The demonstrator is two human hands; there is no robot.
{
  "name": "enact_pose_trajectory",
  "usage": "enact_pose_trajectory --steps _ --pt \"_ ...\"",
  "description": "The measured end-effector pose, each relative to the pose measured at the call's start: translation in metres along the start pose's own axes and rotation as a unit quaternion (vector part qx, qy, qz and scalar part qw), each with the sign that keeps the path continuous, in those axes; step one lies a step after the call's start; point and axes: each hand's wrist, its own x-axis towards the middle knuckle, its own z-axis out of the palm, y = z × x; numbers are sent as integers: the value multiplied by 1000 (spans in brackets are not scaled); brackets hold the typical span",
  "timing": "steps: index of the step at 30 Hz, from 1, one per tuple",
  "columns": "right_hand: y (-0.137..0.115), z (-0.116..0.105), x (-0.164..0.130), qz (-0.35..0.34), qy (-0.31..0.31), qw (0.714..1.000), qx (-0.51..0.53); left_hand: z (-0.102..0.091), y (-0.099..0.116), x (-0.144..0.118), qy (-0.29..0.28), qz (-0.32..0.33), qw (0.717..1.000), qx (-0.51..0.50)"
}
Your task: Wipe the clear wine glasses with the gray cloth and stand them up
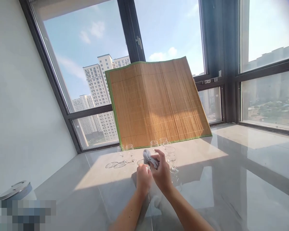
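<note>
My right hand [161, 171] grips a bunched grey-white cloth [149, 158], its index finger raised and bent. Close beside it on the left, my left hand [143, 179] is closed around what looks like a clear glass [140, 162]; only a bit of its rim shows above the fingers, and the rest is hidden. Past my right hand stands a stemmed glass [172, 155] upright on the glossy surface, with several more behind it, such as one glass [154, 144]. Further left are two more, including a stemmed glass [129, 150], casting shadows.
A bamboo mat [156, 102] with green edging leans against the dark-framed window behind the glasses. At the lower left stands a lidded white-and-blue container [16, 190], partly blurred out. The pale tiled surface [195, 195] reflects the window; a white wall [26, 96] rises at left.
</note>
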Motion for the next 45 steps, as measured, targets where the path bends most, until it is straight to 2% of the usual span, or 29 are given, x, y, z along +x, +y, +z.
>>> enact_pose_trajectory --steps 4,6,11,14,18,25,32,35,39,43,45 --pt "11 4 0 8 -5 1000 -13 -29 -42 34 72 -115 991 -22" --pt "16 6 0 13 -11 999 -29 -35 -57 52 89 -144 985 -37" --pt "29 13 0 5 -21 998 -61 -23 -70 81 73 -148 983 -79" --pt "38 19 -1 7 -31 997 -73 -18 -71 90 53 -137 984 -104" --pt "53 25 -5 10 -79 993 -87 -18 -69 95 36 -110 985 -127" --pt "64 24 -8 13 -104 991 -85 -22 -61 87 8 -81 984 -156" --pt "54 25 -11 -6 -131 990 -59 -37 -56 36 -8 -51 986 -156" --pt "51 25 -12 -13 -147 988 -42 -44 -57 18 19 -13 997 -79" --pt "46 23 -12 -15 -164 986 -21 -53 -51 15 52 29 996 73" --pt "37 21 -11 -25 -179 984 1 -59 -43 20 39 33 988 143" --pt "33 20 -10 -38 -182 983 5 -60 -39 20 29 63 981 182"
